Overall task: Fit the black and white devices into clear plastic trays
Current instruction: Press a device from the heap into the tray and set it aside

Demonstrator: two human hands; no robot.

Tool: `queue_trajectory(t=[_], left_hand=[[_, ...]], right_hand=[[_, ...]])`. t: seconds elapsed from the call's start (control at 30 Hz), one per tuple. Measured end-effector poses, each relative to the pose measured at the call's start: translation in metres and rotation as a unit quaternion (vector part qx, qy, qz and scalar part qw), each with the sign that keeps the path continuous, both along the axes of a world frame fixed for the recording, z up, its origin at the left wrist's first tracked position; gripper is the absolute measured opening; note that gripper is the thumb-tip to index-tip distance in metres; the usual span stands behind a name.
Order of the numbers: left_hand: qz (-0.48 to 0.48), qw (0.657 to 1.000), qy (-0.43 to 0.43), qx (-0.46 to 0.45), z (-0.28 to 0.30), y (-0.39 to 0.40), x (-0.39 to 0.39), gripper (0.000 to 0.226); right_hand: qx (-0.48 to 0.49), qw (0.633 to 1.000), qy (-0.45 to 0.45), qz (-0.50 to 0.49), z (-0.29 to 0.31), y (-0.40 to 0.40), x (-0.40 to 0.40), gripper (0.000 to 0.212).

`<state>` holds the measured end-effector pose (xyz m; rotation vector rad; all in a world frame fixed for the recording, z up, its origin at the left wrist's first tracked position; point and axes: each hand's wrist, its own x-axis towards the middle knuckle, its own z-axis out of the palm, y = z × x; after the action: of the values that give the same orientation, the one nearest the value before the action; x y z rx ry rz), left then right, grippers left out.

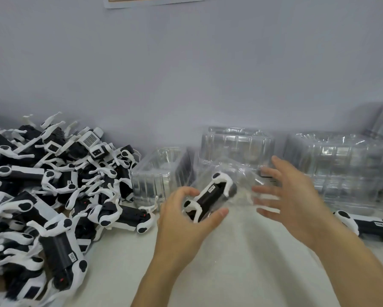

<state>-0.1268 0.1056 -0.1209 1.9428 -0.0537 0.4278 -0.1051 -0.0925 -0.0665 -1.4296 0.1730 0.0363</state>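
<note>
step: seating one device into a clear tray, frame centre | left hand grip: fingers curled round device's near end | right hand grip: spread, blurred, holds nothing, beside tray | next: steady tray, press device home | pile of devices left on surface

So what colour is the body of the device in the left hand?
Black body, white ends; device, left hand, head view.

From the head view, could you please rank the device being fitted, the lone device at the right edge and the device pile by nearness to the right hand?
From the right hand:
1. Device being fitted, just left.
2. Lone device, right edge.
3. Device pile, far left.
</note>
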Motion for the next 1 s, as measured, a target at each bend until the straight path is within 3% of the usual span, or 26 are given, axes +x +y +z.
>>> queue_trajectory(t=[0.13, 0.27, 0.33, 0.4, 0.47, 0.57, 0.63, 0.73, 0.83, 1.0], left_hand=[[-0.036, 0.975, -0.029, 0.218, -0.003, 0.007, -0.003, 0.067], [-0.054, 0.943, -0.043, 0.325, -0.005, 0.006, -0.003, 0.082], [-0.06, 0.942, -0.041, 0.327, -0.006, 0.006, -0.003, 0.087], [-0.07, 0.96, -0.035, 0.267, -0.005, 0.006, -0.003, 0.077], [-0.056, 0.988, -0.032, 0.142, -0.004, 0.005, 0.0, 0.066], [0.048, 0.999, -0.003, -0.023, -0.005, 0.008, 0.008, 0.054], [0.076, 0.982, 0.114, -0.129, -0.006, 0.012, 0.011, 0.059], [0.009, 0.926, 0.241, -0.289, -0.01, 0.019, 0.013, 0.054], [0.009, 0.93, 0.242, -0.277, -0.013, 0.019, 0.014, 0.044], [0.066, 0.951, 0.186, -0.237, -0.008, 0.017, 0.011, 0.028]], right_hand=[[-0.1, 0.993, 0.05, 0.045, -0.014, -0.006, 0.002, 0.06], [-0.163, 0.982, 0.06, 0.077, -0.031, -0.004, 0.003, 0.075], [-0.155, 0.985, 0.036, 0.068, -0.037, -0.001, 0.006, 0.078], [-0.125, 0.991, 0.013, 0.046, -0.041, 0.002, 0.009, 0.077], [-0.103, 0.994, -0.005, 0.024, -0.044, 0.003, 0.012, 0.076], [-0.078, 0.997, -0.025, 0.012, -0.047, 0.002, 0.013, 0.072], [-0.067, 0.997, -0.035, 0.013, -0.049, 0.002, 0.014, 0.073], [-0.063, 0.997, -0.049, 0.009, -0.049, 0.004, 0.015, 0.078], [-0.058, 0.997, -0.056, 0.009, -0.051, 0.003, 0.016, 0.084], [-0.083, 0.995, -0.052, 0.009, -0.054, 0.0, 0.017, 0.075]])
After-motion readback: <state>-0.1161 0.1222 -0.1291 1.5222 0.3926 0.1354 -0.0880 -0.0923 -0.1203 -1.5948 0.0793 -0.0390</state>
